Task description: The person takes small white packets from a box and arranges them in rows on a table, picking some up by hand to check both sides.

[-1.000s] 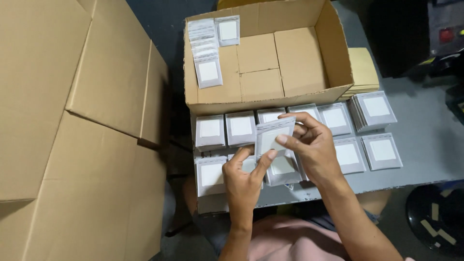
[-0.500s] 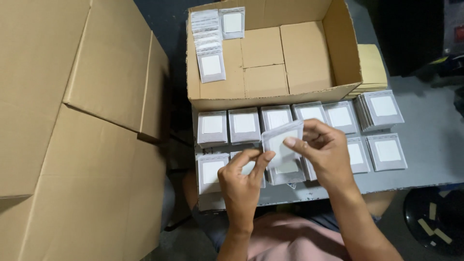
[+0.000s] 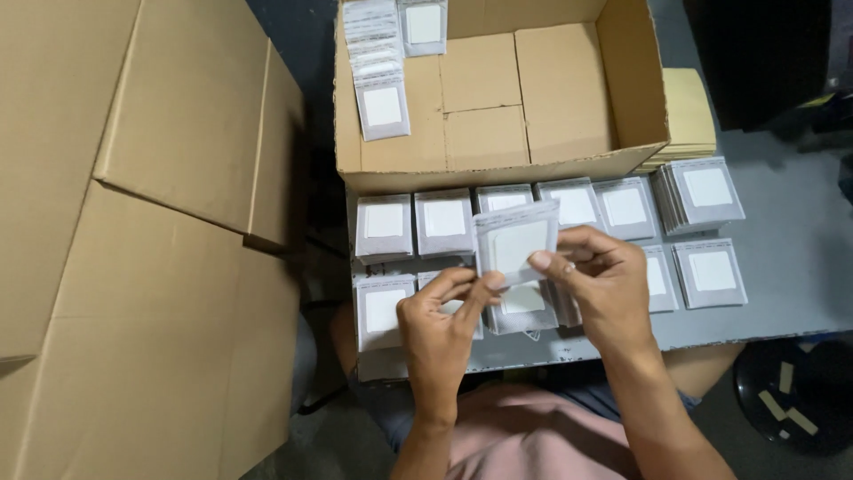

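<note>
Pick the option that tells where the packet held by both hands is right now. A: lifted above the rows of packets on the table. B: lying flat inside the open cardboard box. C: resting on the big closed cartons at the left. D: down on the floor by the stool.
A: the left hand and right hand pinch the small packet up over the packet rows on the grey table, in front of the open cardboard box.

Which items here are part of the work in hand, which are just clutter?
In use:
- left hand and right hand, pinching one grey pouch
- pouch stacks on the grey table
- open carton with a row of pouches

Lying about:
- large closed cartons, left
- yellow pad stack
- black stool
</note>
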